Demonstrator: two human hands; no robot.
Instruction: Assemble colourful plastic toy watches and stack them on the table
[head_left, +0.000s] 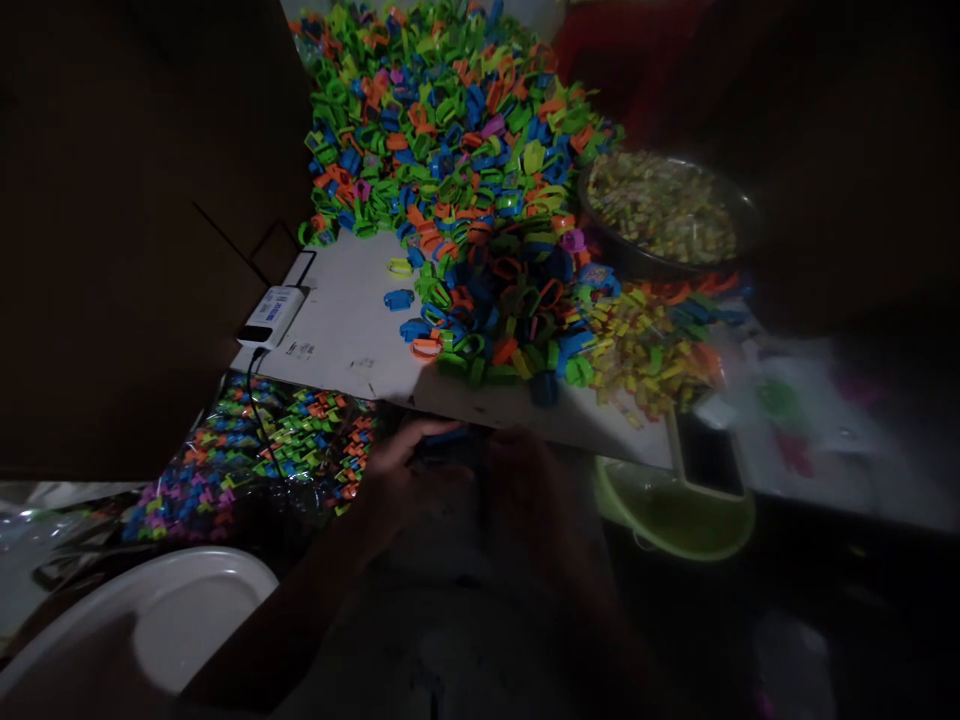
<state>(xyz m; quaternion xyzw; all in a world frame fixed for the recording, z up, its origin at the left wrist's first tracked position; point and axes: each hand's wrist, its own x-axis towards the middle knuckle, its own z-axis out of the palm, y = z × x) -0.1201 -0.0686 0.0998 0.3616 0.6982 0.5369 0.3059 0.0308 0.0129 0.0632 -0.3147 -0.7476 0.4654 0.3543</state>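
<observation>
My left hand is below the table's near edge, thumb and fingers curled round a dark blue piece, apparently plastic. Close beside it, my right hand is in deep shadow with its fingers bent in; what they hold is hidden. Just beyond both hands lies a big heap of small plastic loop-shaped pieces, like toy watches, in green, blue, orange and a few pink. Some loose blue pieces lie apart at its left. A pile of small yellow pieces is at the heap's right.
A metal bowl of small wrapped yellowish pieces stands at right. A phone lies at the table's edge above a green basin. A white device with a cable is at left. Bagged colourful pieces and a white stool or tub are lower left.
</observation>
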